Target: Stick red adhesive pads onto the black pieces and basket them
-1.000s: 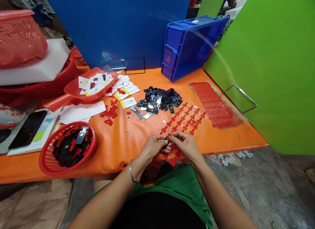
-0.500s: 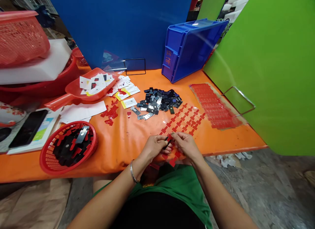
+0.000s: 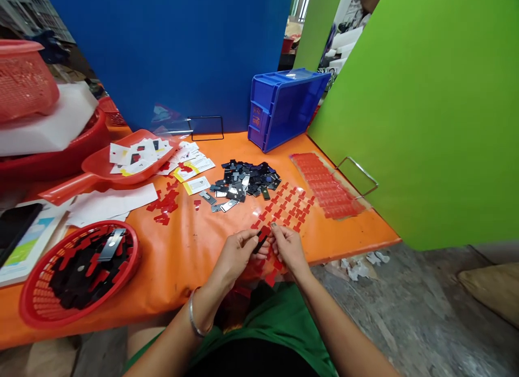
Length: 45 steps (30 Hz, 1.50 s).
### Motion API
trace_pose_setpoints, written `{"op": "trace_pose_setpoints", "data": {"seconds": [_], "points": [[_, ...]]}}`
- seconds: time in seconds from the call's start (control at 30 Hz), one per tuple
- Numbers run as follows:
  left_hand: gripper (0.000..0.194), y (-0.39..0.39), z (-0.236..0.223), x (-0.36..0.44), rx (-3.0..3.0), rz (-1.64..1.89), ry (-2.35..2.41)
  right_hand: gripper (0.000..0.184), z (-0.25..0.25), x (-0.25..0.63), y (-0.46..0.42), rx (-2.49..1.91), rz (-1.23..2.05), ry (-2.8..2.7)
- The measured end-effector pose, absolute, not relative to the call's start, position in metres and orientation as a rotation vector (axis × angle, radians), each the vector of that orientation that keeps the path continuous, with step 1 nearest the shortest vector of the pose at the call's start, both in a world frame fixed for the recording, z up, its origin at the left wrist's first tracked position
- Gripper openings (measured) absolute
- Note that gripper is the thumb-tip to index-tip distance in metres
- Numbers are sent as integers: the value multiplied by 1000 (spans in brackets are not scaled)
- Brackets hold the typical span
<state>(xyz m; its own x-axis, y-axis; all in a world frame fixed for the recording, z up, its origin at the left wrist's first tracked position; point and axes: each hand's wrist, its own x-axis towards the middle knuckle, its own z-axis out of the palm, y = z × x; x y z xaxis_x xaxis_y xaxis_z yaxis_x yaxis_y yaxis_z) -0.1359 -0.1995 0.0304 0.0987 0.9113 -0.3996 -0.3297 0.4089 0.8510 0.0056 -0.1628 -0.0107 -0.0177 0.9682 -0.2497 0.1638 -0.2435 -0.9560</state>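
Observation:
My left hand (image 3: 237, 252) and my right hand (image 3: 288, 247) meet at the near edge of the orange table (image 3: 194, 247). Together their fingertips pinch a small black piece with a red sticker (image 3: 263, 237) on it. Under the hands lies a clear sheet of red stickers (image 3: 287, 206). Just behind it sits a pile of small black and silver pieces (image 3: 243, 179). A round red basket (image 3: 77, 269) at the near left holds black pieces bearing red stickers.
A red scoop (image 3: 121, 166) with white slips and loose white papers (image 3: 109, 201) lie at the left. A blue crate (image 3: 284, 104) leans against the blue back panel. A second red sticker sheet (image 3: 324, 185) lies beside the green panel (image 3: 425, 112). A phone (image 3: 16, 225) rests far left.
The view has swung right and down, so everything on the table sits further left and lower. Both hands stay together on the small piece.

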Motion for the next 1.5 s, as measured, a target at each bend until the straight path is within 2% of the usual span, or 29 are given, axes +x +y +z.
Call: {"op": "trace_pose_setpoints", "data": {"seconds": [0.1,0.23,0.4,0.53,0.7,0.83,1.0,1.2,1.37,1.5], "points": [[34,-203,50,-170,850,1162,1261,43,-11,5,-165,-1515,1362,-1245],[34,-222,71,-248,1191,1290,1810,37,-14,5,-174,-1479,1235,-1455],[28,-262,83,-331,1278,973,2609,25,-11,-3,-181,-1354,981,-1769],[24,-278,76,-347,1453,945,2777,20,-6,-24,-160,-1248,765,-1939],[24,-271,65,-310,1683,1234,2494,22,-17,-55,-105,-1211,394,-2057],[24,-259,57,-274,1659,1275,2205,20,-25,-72,-75,-1318,213,-2117],[24,-248,36,-247,1181,1270,1771,13,-21,-77,-73,-1360,363,-2109],[40,-237,22,-232,565,1260,1413,14,-13,-63,-120,-925,534,-1978],[42,-230,22,-215,466,1118,1141,14,-6,-48,-164,-745,544,-1985],[39,-226,20,-201,481,1046,1106,22,-10,-37,-179,-796,602,-1918]]}}
